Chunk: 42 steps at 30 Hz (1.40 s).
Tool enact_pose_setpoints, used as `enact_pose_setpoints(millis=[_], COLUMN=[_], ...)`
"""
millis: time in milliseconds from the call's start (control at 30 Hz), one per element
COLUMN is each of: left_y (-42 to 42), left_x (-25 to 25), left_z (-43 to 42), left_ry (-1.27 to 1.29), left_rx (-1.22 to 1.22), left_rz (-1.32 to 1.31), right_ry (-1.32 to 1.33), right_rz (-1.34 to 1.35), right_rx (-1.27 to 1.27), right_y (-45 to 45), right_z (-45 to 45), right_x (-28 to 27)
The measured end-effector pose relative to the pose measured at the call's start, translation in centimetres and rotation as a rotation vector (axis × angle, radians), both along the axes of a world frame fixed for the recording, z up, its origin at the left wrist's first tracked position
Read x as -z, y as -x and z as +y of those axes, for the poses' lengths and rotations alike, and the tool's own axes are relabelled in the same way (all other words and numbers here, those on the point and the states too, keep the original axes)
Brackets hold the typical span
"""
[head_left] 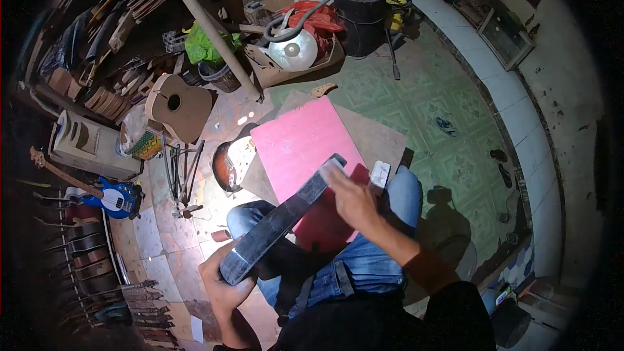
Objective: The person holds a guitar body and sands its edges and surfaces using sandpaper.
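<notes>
A long dark bar with whitish scuffs [279,222] lies aslant across my lap, rising from lower left to upper right. My left hand [224,281] is closed around its lower end. At the upper end, my right hand [354,203] presses its bent fingers together on the bar's top face. Those fingertips are blurred, and whatever may be under them is hidden. Beneath the bar's upper part is a pink board [305,136], resting on a larger brownish board [383,143]. A small white block-like thing [380,174] sits beside my right knee.
An unpainted acoustic guitar body [179,107] leans at the left, near a blue electric guitar [119,200]. A sunburst guitar body [224,168] lies left of the boards. Farther back are a box [296,73] and a black bucket [361,23]. Sandals [504,168] lie at right.
</notes>
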<state>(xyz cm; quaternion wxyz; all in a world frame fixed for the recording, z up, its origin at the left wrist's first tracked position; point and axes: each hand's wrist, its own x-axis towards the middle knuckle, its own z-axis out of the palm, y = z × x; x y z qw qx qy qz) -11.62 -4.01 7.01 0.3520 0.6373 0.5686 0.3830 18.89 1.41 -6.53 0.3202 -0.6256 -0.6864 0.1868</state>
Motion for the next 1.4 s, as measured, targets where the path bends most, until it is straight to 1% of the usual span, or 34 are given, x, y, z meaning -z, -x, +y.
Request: enact_pose_setpoints(millis=[67,100,133,167,200,267,333,367,400,467,533,567,633,667,733,767,800,833,900,933,967,1067,1100,1133,1167,1200,1233,1267,1300,1333,1400], left_y=[-0.4,-0.6,-0.7,-0.8,-0.8,-0.6,-0.5,-0.6,-0.7,-0.8,-0.7,-0.5,-0.4,-0.5,-0.5,-0.4,-0.5,-0.5,-0.4,-0.4,-0.5,-0.8,-0.9,-0.7,-0.5,-0.3,-0.4,-0.4,-0.5,-0.4,-0.5], left_x=[0.2,0.3,0.3,0.3,0.2,0.6,0.8,0.8,0.9,0.5,0.3,0.4,0.7,1.0,1.1,1.0,0.9,1.0,0.9,0.8,0.6,0.2,0.1,0.2,0.3,0.4,0.5,0.6,0.5,0.5,0.4], left_z=[0.1,0.1,0.1,0.0,0.0,-0.1,-0.2,-0.3,-0.3,-0.1,-0.2,-0.3,-0.3,-0.4,-0.5,-0.4,-0.3,-0.3,-0.3,-0.3,-0.3,-0.2,-0.2,-0.2,-0.3,-0.3,-0.2,-0.1,-0.1,-0.1,0.1], left_ry=[-0.016,-0.037,-0.036,-0.017,0.001,-0.002,-0.007,0.006,0.017,0.01,0.013,0.021,0.031,0.009,-0.018,-0.015,-0.013,-0.013,0.003,0.004,0.018,0.019,0.011,0.013,0.03,0.047,0.048,0.007,-0.037,-0.04,-0.042], left_rx=[0.018,0.033,0.033,0.025,0.018,0.022,0.024,0.004,-0.02,-0.012,0.004,0.012,0.017,0.021,0.02,0.021,0.022,0.022,0.016,0.015,0.009,-0.005,-0.011,-0.01,-0.007,-0.004,-0.003,0.003,0.006,0.004,0.007], left_rz=[-0.055,-0.105,-0.104,-0.1,-0.097,-0.088,-0.079,-0.093,-0.108,-0.076,-0.045,-0.039,-0.035,-0.072,-0.108,-0.09,-0.075,-0.077,-0.11,-0.111,-0.099,-0.088,-0.091,-0.091,-0.102,-0.115,-0.117,-0.089,-0.061,-0.06,-0.068], right_ry=[0.026,0.059,0.254,0.45,0.453,0.578,-0.021,0.055,0.053,0.054,0.234,0.463,0.277,0.183,0.076,-0.075,-0.075,0.346,0.615,0.617,0.227,-0.184,0.243,0.68,0.758,0.759,0.342,-0.068,0.094,0.092,0.241], right_rz=[-0.009,0.272,0.574,0.869,0.871,0.94,0.418,0.178,0.176,0.323,0.602,0.746,0.658,0.612,0.276,0.37,0.371,0.615,0.797,0.797,0.49,0.242,0.56,0.866,0.877,0.876,0.562,0.241,0.187,0.188,0.499], right_rx=[-0.17,-0.219,-0.277,-0.276,-0.274,-0.317,-0.314,-0.237,-0.24,-0.227,-0.236,-0.22,-0.286,-0.31,-0.19,-0.251,-0.25,-0.222,-0.249,-0.249,-0.216,-0.169,-0.181,-0.183,-0.209,-0.206,-0.201,-0.189,-0.118,-0.121,-0.214], right_y=[1.4,2.1,2.2,2.2,2.0,1.6,1.1,0.5,0.7,1.8,2.3,1.8,1.3,1.1,1.5,1.9,1.9,1.6,0.9,0.9,0.9,1.9,1.9,1.9,1.3,0.9,0.6,0.5,0.6,1.0,1.6], right_z=[-1.7,-2.3,-2.7,-3.1,-3.2,-3.3,-1.9,-1.6,-1.6,-1.8,-2.3,-2.0,-1.6,-1.4,-1.2,-1.2,-1.3,-1.4,-1.2,-0.8,-0.5,-0.7,-1.3,-1.6,-1.3,-1.0,-0.6,-0.3,-0.4,-0.6,-1.1], right_x=[-1.4,-1.8,-3.7,-5.6,-6.0,-6.2,-1.4,-0.7,-1.1,-2.9,-4.7,-5.3,-3.1,-2.0,-3.0,-1.3,-2.4,-4.6,-4.3,-2.3,-0.4,-0.7,-3.6,-5.1,-5.1,-3.7,-1.3,0.0,-1.3,-1.7,-2.2])
